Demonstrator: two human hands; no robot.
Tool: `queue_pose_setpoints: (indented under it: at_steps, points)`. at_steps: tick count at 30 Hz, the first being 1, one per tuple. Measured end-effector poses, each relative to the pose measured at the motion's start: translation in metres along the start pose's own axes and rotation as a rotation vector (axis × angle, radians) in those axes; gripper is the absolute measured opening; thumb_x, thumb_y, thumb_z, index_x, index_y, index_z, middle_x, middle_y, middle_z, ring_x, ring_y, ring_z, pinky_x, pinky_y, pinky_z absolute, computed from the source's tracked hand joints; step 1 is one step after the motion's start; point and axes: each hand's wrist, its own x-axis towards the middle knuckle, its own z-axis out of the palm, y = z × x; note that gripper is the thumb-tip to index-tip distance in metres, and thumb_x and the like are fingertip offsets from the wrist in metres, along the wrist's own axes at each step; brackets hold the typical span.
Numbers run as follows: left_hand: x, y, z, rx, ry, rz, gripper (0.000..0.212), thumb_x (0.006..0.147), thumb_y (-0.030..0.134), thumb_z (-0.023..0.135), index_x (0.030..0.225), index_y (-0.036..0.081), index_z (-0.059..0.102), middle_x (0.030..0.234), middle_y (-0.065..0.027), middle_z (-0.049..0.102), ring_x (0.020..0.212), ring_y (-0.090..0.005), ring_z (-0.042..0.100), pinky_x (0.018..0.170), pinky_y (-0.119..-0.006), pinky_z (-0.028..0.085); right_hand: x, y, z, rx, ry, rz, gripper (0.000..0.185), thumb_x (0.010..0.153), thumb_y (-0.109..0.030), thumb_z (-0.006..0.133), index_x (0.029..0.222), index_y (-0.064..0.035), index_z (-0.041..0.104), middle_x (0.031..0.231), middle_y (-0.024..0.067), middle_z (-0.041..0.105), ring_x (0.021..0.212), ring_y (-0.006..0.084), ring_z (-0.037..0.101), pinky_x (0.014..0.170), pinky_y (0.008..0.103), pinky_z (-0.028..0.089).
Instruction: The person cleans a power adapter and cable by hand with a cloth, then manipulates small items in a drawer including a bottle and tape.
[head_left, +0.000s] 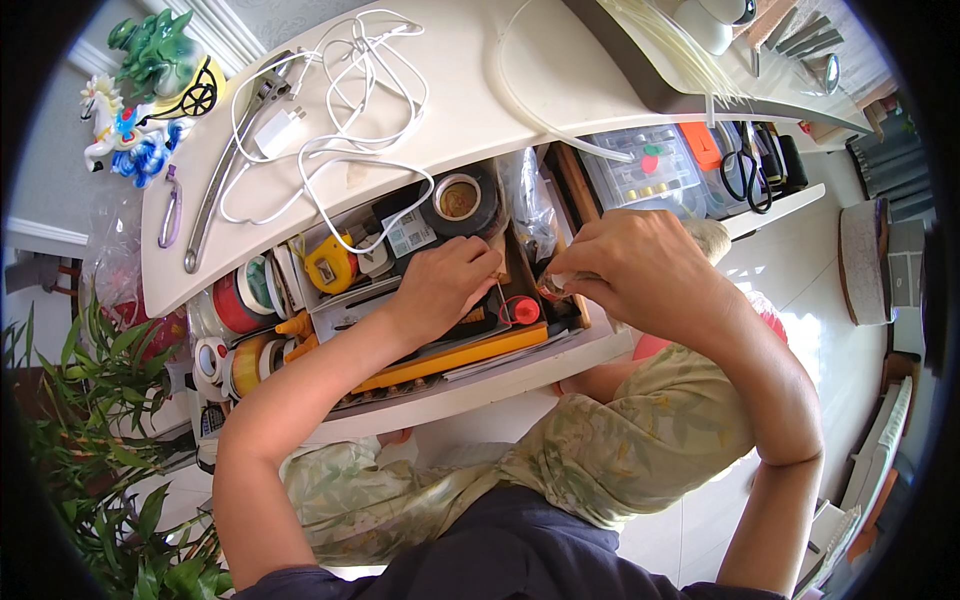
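An open drawer (450, 397) full of tools and tape rolls lies below my hands. My left hand (450, 285) is over its middle, fingers pinched near a thin pale item; what it grips is not clear. My right hand (630, 270) has its fingertips on a small clear container (555, 285) at the drawer's right side. Between the hands lies a small red cap (524, 310) with a loop. A black tape roll (457, 199), a yellow tape measure (331, 265) and a long yellow-orange tool (457, 356) are also in the drawer.
White cables (360, 82), a charger plug (280, 135) and an adjustable wrench (225, 169) lie on the white tabletop (465, 45). A second drawer at right holds plastic boxes (645, 169) and black scissors (746, 172). A horse-carriage figurine (142, 105) and a leafy plant (105, 382) stand at left.
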Motion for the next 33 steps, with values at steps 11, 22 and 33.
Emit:
queue_pose_setpoints:
  at_steps: [11,22,33]
  points:
    - [-0.001,0.003,0.001,0.018,0.007,0.005,0.026,0.074,0.01,0.073,0.094,0.007,0.057,0.092,-0.0067,0.059,0.082,-0.0261,0.061,0.065,-0.036,0.051,0.0,-0.003,-0.003,0.024,0.072,-0.018,0.012,0.082,-0.019,0.066,0.088,-0.0125,0.073,0.078,0.0081,0.067,0.076,0.0272,0.066,0.068,0.0389,0.053]
    - [0.0,0.004,-0.003,-0.036,-0.019,-0.072,0.029,0.074,0.009,0.073,0.099,0.007,0.058,0.093,-0.0075,0.06,0.084,-0.0281,0.062,0.068,-0.037,0.051,0.008,-0.006,0.013,-0.051,0.084,-0.178,0.013,0.076,-0.014,0.071,0.089,-0.0129,0.074,0.079,0.0023,0.067,0.073,0.0221,0.063,0.063,0.0353,0.052]
    - [-0.014,0.023,-0.006,-0.338,0.073,0.107,0.016,0.079,0.018,0.076,0.09,0.009,0.069,0.093,-0.0047,0.069,0.07,-0.0214,0.067,0.06,-0.031,0.055,0.009,0.001,0.008,0.056,0.103,-0.189,0.009,0.079,-0.015,0.066,0.084,-0.0135,0.073,0.077,0.004,0.067,0.075,0.0244,0.066,0.064,0.0367,0.053]
